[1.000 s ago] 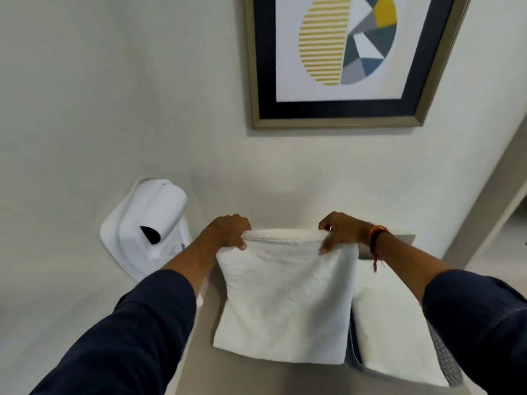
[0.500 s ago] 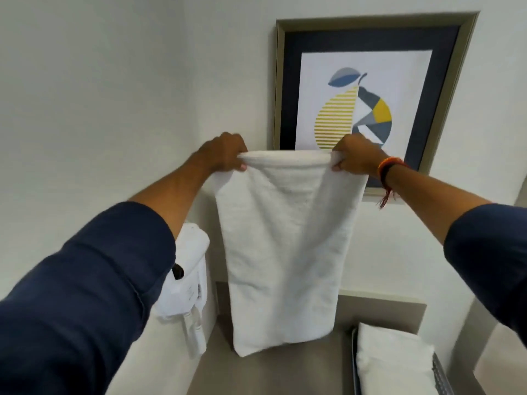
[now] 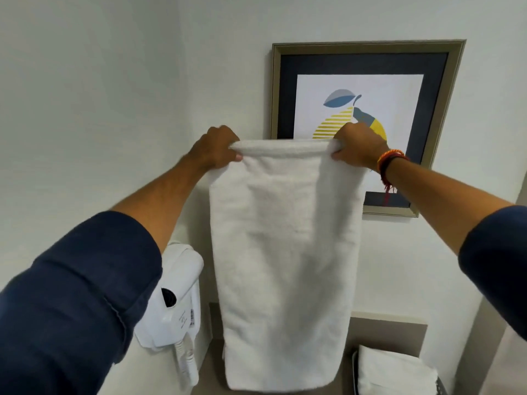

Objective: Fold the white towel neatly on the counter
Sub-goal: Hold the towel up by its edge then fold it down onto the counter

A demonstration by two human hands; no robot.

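Observation:
The white towel hangs full length in the air in front of the wall, stretched flat between both hands. My left hand grips its top left corner and my right hand grips its top right corner, at about the same height. The towel's lower edge hangs just above the beige counter, most of which it hides.
A white wall-mounted hair dryer hangs at the left of the counter. A folded white towel lies in a dark tray at the lower right. A framed pear picture hangs on the wall behind my hands.
Both hands have lifted the towel from the counter up to picture height, so it now hangs unfolded to full length. In the last half second the lift has nearly stopped.

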